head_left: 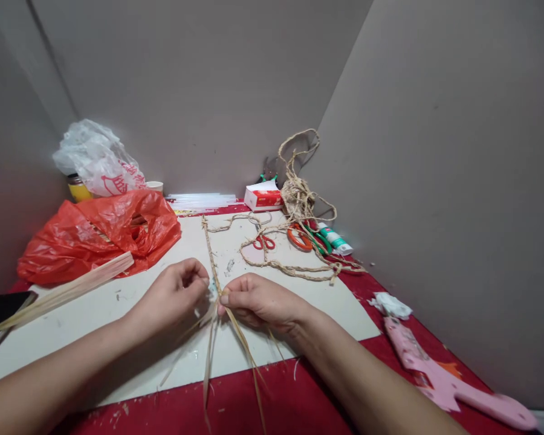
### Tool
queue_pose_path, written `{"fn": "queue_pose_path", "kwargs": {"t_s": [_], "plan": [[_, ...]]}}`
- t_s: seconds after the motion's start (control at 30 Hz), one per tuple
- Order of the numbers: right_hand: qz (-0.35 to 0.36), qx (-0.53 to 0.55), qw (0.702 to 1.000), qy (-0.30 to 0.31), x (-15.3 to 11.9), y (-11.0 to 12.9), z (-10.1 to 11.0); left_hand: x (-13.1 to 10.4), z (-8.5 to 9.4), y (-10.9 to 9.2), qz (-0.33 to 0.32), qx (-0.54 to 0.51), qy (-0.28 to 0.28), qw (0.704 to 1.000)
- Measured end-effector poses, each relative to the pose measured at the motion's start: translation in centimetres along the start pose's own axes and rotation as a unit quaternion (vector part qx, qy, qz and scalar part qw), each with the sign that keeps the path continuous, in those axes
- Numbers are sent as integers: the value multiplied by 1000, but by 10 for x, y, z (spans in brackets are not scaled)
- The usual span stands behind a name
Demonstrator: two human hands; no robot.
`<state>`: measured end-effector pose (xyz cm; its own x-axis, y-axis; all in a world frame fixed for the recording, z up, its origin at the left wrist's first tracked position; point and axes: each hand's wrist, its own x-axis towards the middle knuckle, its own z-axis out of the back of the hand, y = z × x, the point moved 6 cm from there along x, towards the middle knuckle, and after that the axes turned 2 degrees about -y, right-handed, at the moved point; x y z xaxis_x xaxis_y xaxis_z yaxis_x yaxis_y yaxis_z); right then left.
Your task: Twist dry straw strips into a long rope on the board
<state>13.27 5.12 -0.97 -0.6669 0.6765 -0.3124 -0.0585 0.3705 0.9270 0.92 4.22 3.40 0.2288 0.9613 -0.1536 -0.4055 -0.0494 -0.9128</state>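
Note:
A thin braid of straw-coloured fibre [212, 257] runs down the white board from a knotted end near the back. My right hand [258, 300] pinches its lower end between thumb and fingers. Below that pinch, loose flat strands [240, 338] fan out toward the front edge of the board. Just left of the braid, my left hand [181, 289] is closed with curled fingers. Whatever it may hold is hidden.
On the white board [335, 308] lie a tangled braided cord [299, 196] and red-handled scissors [263, 243]. A red plastic bag [100, 232] and a bundle of flat strips [81, 281] are left. A pink glue gun [444, 374] lies right. Grey walls surround the red tabletop.

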Motion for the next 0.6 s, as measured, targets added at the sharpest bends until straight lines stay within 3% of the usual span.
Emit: {"fn": "queue_pose_path", "kwargs": {"t_s": [0.1, 0.17, 0.3, 0.43, 0.6], "plan": [[12, -19, 1000, 5, 0, 3, 2, 8, -25, 21, 83, -214, 115, 966], [13, -35, 999, 9, 0, 3, 3, 3, -38, 27, 122, -267, 171, 940], [3, -82, 997, 4, -3, 6, 6, -3, -37, 30, 145, -208, 180, 950], [20, -198, 980, -23, -6, 10, 8, 5, -26, 25, 89, -94, 147, 981], [45, -342, 936, -64, -9, 11, 3, 10, -27, 27, 39, -48, 149, 987]]}}
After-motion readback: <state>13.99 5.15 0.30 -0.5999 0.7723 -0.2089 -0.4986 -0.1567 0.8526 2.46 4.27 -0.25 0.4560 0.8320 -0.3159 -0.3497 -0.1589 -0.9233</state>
